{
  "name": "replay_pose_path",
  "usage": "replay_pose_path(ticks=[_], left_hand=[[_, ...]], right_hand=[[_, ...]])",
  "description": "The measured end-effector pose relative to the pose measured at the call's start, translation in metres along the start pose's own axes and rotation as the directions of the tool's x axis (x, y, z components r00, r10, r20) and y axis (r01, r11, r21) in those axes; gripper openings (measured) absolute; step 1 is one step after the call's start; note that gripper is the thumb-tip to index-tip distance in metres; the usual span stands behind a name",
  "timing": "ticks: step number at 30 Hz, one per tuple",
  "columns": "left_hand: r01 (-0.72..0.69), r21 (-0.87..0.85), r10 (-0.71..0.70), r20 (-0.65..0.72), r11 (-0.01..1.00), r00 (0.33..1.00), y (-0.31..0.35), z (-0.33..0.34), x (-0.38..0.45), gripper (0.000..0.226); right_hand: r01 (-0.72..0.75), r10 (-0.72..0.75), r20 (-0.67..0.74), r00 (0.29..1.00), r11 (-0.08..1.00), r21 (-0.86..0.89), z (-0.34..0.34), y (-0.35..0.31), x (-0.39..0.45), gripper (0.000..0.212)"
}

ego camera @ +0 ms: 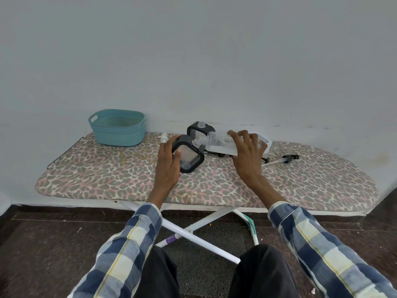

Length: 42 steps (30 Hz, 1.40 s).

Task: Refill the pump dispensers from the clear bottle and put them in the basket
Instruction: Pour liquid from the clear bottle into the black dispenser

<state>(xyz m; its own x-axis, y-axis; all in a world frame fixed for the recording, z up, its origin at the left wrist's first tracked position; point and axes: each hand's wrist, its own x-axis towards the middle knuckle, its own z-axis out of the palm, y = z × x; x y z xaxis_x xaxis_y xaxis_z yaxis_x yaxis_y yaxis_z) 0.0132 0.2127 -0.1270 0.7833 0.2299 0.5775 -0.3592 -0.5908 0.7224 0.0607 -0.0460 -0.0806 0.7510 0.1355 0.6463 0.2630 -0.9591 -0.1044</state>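
Note:
My left hand (166, 160) grips a square black-framed dispenser (190, 157) with its pump off, tilted toward the right on the ironing board (129, 181). My right hand (247, 152) holds the clear bottle (217, 143) on its side, its neck meeting the dispenser's open mouth. A second black dispenser (198, 129) stands just behind, open at the top. The teal basket (117, 127) sits at the board's far left and looks to hold nothing. A black pump head with its tube (281, 159) lies to the right of my right hand. A small white pump (164, 137) lies near the basket.
The board has a leopard-print cover and stands on white crossed legs (193, 229) against a pale wall. Its narrow end runs to the right. Dark tiled floor lies below, with my knees at the bottom of the view.

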Motion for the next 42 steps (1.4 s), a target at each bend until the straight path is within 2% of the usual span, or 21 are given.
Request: replay_pose_path(ticks=[42], left_hand=[[0.042,-0.043,-0.042,0.007,0.998,0.999,-0.005,0.001,0.0,0.044]], right_hand=[[0.082,-0.08,0.021,0.997,0.991,-0.102,-0.015,0.0,0.019,0.098]])
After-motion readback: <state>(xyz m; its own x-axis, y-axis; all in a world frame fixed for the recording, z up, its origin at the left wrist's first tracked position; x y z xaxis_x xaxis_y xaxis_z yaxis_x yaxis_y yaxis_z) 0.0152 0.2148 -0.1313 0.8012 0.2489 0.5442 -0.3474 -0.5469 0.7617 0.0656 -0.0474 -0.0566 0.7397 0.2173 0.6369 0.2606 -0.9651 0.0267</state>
